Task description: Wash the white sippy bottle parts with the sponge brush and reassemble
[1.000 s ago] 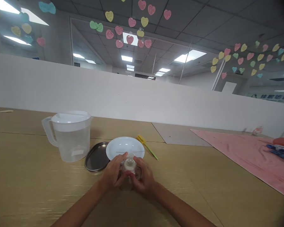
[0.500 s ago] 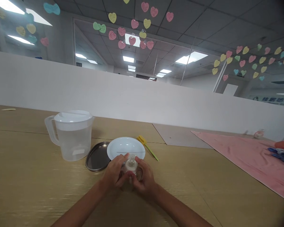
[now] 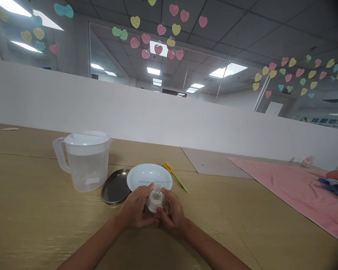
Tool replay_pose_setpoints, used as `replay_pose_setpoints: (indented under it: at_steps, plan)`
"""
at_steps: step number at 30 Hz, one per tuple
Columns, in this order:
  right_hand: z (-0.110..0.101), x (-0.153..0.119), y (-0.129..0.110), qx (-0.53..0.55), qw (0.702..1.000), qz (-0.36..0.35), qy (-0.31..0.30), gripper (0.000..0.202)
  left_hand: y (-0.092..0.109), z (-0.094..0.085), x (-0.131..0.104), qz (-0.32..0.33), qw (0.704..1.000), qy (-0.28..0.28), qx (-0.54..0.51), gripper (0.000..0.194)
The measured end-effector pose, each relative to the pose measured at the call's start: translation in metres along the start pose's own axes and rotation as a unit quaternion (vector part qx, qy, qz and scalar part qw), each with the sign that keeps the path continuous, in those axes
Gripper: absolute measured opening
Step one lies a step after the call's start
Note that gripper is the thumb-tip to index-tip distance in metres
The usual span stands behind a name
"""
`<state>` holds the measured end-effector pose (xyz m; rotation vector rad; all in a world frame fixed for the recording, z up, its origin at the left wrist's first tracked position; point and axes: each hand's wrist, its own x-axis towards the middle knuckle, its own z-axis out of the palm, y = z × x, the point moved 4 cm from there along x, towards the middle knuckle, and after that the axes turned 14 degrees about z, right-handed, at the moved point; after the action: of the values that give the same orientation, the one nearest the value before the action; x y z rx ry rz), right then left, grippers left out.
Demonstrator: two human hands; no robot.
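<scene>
Between both hands is a small clear bottle (image 3: 156, 199) with a whitish collar and a see-through tip, seen from above. Its lower part is mostly hidden. My left hand (image 3: 135, 207) curls round its left side, with the thumb along the near side. My right hand (image 3: 173, 213) grips it from the right, fingers on the far edge and thumb in front. Just beyond the hands lies a white oval plate (image 3: 149, 173), partly covered by the fingers, with a thin dark line across it.
Left of the plate are a round dark metal tray (image 3: 115, 187) and a lidded clear pitcher (image 3: 88, 165). A yellow-headed brush (image 3: 176, 177) with a green handle lies to the right. A pink cloth (image 3: 287, 183) covers the table's right side. A white partition (image 3: 146, 112) stands behind.
The thumbs have shifted from the bottle's near side, so more of its whitish collar shows. Both hands stay round it in the same place.
</scene>
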<state>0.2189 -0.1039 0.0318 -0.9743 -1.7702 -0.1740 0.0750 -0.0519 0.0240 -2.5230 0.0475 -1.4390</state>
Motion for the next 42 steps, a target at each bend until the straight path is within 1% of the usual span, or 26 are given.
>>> replay_pose_setpoints:
  at_steps: [3, 7, 10, 12, 17, 21, 24, 26, 28, 30, 31, 33, 36, 39, 42]
  plan:
    - [0.0, -0.001, 0.004, 0.006, 1.0, 0.018, 0.011, 0.048, 0.001, 0.002, 0.0, 0.0, 1.0, -0.014, 0.009, 0.081]
    - [0.001, -0.003, 0.01, 0.036, 0.995, 0.088, 0.017, 0.043, 0.002, 0.005, -0.003, -0.01, 0.999, -0.026, 0.027, 0.085]
    - [0.003, -0.002, 0.012, 0.087, 0.985, 0.149, -0.002, 0.044, 0.002, 0.009, -0.007, -0.02, 0.999, -0.028, 0.039, 0.086]
    - [0.004, 0.0, 0.012, 0.112, 0.978, 0.177, -0.021, 0.042, 0.002, 0.011, -0.01, -0.024, 0.999, -0.024, 0.042, 0.087]
    - [0.003, 0.002, 0.013, 0.122, 0.972, 0.199, -0.029, 0.039, 0.001, 0.013, -0.013, -0.021, 0.999, -0.013, 0.041, 0.087]
    - [0.005, -0.001, 0.018, 0.13, 0.967, 0.216, -0.031, 0.041, 0.001, 0.013, -0.013, -0.027, 0.998, -0.031, 0.041, 0.088]
    - [0.007, -0.001, 0.019, 0.146, 0.963, 0.225, -0.033, 0.04, 0.002, 0.011, -0.01, -0.026, 0.998, -0.031, 0.042, 0.087]
    - [0.008, 0.0, 0.021, 0.166, 0.956, 0.24, -0.032, 0.038, 0.003, 0.009, -0.007, -0.015, 0.999, -0.022, 0.046, 0.085]
    - [0.005, 0.003, 0.027, 0.201, 0.936, 0.288, 0.004, 0.033, 0.008, 0.006, -0.002, 0.02, 0.998, -0.011, 0.065, 0.079]
    - [0.002, 0.005, 0.033, 0.225, 0.916, 0.328, 0.044, 0.032, 0.016, 0.003, 0.004, 0.076, 0.994, 0.002, 0.084, 0.067]
    - [0.0, 0.006, 0.035, 0.223, 0.917, 0.328, 0.05, 0.03, 0.019, 0.002, 0.006, 0.101, 0.991, 0.006, 0.087, 0.061]
    - [-0.003, 0.009, 0.033, 0.213, 0.929, 0.297, 0.046, 0.025, 0.024, 0.001, 0.008, 0.114, 0.99, 0.006, 0.081, 0.055]
    - [-0.007, 0.009, 0.031, 0.213, 0.932, 0.287, 0.062, 0.022, 0.025, 0.003, 0.009, 0.087, 0.994, -0.003, 0.073, 0.054]
    - [-0.009, 0.006, 0.029, 0.196, 0.934, 0.287, 0.08, 0.025, 0.025, 0.003, 0.008, 0.07, 0.995, -0.007, 0.073, 0.055]
    - [-0.008, 0.002, 0.03, 0.189, 0.938, 0.28, 0.079, 0.022, 0.025, 0.004, 0.008, 0.063, 0.995, -0.012, 0.08, 0.058]
